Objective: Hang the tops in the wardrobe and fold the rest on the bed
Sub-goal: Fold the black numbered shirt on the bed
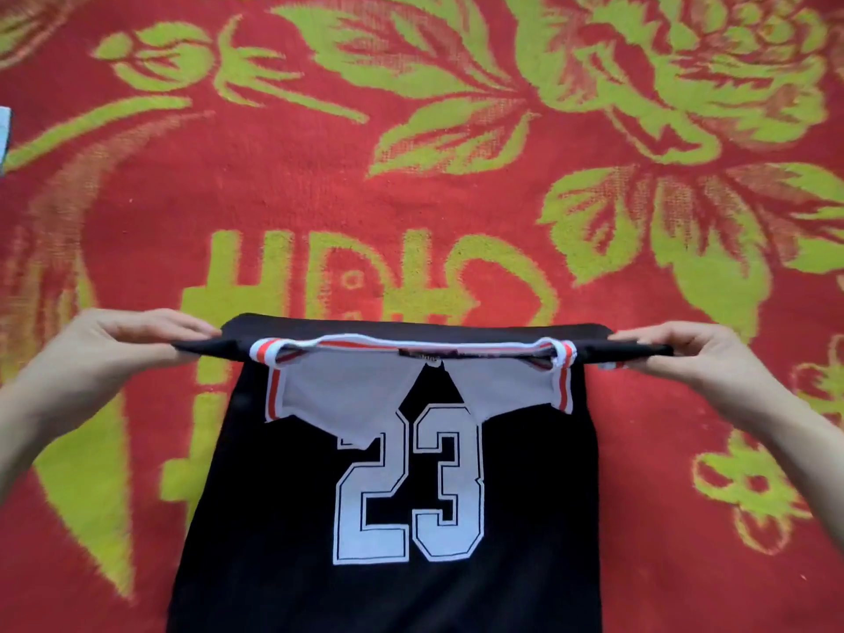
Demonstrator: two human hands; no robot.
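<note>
One black shirt (274, 518) is held by its shoulders over the bed, its white number 23 (406, 486) facing me and its one white, red-striped collar (347, 395) flopped down. My left hand (114, 344) pinches one shoulder and my right hand (694, 358) the other, the top edge stretched straight between them. Underneath lies one red blanket (411, 198) with green flowers; a pale scrap (3, 134) shows at its left edge.

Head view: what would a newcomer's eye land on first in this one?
The black shirt at bottom centre stands out, with its big white 23 and white, red-striped collar. The left hand and right hand pinch its shoulders, stretching it wide. Behind it all lies a red bedspread with bold green flowers.
</note>
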